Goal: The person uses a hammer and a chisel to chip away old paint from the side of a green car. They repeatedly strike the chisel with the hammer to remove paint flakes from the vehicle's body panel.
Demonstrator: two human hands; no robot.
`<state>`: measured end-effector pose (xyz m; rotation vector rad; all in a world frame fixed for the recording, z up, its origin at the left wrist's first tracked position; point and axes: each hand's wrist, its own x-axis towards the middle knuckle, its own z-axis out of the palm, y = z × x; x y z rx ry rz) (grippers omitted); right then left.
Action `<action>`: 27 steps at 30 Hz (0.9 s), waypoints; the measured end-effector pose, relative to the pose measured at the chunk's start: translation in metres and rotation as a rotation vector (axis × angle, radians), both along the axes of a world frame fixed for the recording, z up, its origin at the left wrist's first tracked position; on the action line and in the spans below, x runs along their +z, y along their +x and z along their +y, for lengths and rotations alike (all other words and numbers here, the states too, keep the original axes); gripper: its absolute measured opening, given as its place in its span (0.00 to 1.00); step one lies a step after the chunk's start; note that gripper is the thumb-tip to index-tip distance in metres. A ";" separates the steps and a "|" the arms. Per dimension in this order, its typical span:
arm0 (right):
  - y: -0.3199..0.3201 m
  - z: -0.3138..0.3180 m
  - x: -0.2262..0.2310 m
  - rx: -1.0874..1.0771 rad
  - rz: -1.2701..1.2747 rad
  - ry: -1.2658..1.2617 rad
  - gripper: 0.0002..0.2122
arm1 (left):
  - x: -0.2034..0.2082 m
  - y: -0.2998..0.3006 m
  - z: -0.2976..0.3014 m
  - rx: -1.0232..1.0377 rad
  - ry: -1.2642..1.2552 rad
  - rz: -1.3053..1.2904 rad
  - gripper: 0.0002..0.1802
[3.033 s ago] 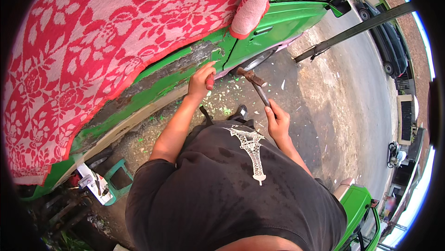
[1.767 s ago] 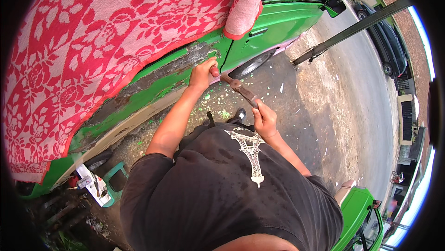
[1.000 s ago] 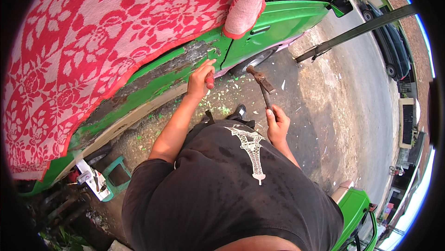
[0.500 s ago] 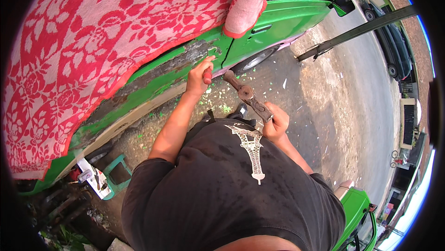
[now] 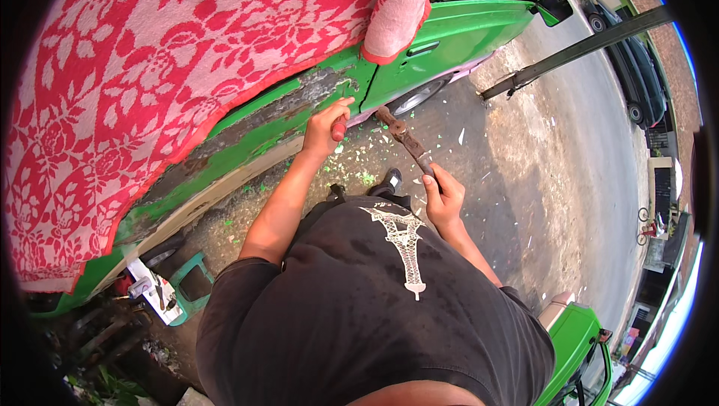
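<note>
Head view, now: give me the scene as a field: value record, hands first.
left_hand: left hand grips red-handled tool; tip contact unclear
right_hand: right hand holds rusty metal hammer
tool_gap: hammer apart from red-handled tool
vehicle: green metal vehicle, side worn to grey patches
cover: red-and-pink floral cloth, draped over vehicle
ground: green and pale chips scattered

The blanket [image 5: 187, 54] was patterned in red and pale pink with flowers and leaves, and was edged in plain red. The vehicle's side [image 5: 449, 31] was coloured bright green — broken by grey and brown patches [image 5: 305, 93] — and its lower strip [image 5: 217, 185] was toned beige. The tool handle [image 5: 338, 131] was coloured red, the hammer [image 5: 404, 140] rusty brown. The black shirt [image 5: 337, 323] was printed with a cream latticed tower [image 5: 406, 249]. The ground [image 5: 479, 211] was flecked with green and white chips [image 5: 367, 178].
</note>
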<state>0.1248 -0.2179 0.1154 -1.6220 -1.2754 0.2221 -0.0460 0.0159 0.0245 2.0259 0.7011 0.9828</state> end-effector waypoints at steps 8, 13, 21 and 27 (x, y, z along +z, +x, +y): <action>0.004 -0.020 -0.009 -0.102 0.069 -0.122 0.08 | 0.001 0.006 -0.002 0.021 0.045 0.037 0.15; 0.007 -0.022 -0.010 -0.123 0.085 -0.142 0.09 | 0.010 0.012 0.001 0.042 0.042 0.043 0.13; 0.012 -0.018 -0.009 -0.102 0.082 -0.138 0.09 | 0.004 0.013 0.007 0.056 0.003 0.054 0.12; 0.011 -0.002 0.002 -0.012 0.080 -0.103 0.09 | 0.009 0.015 0.007 0.069 0.030 0.082 0.11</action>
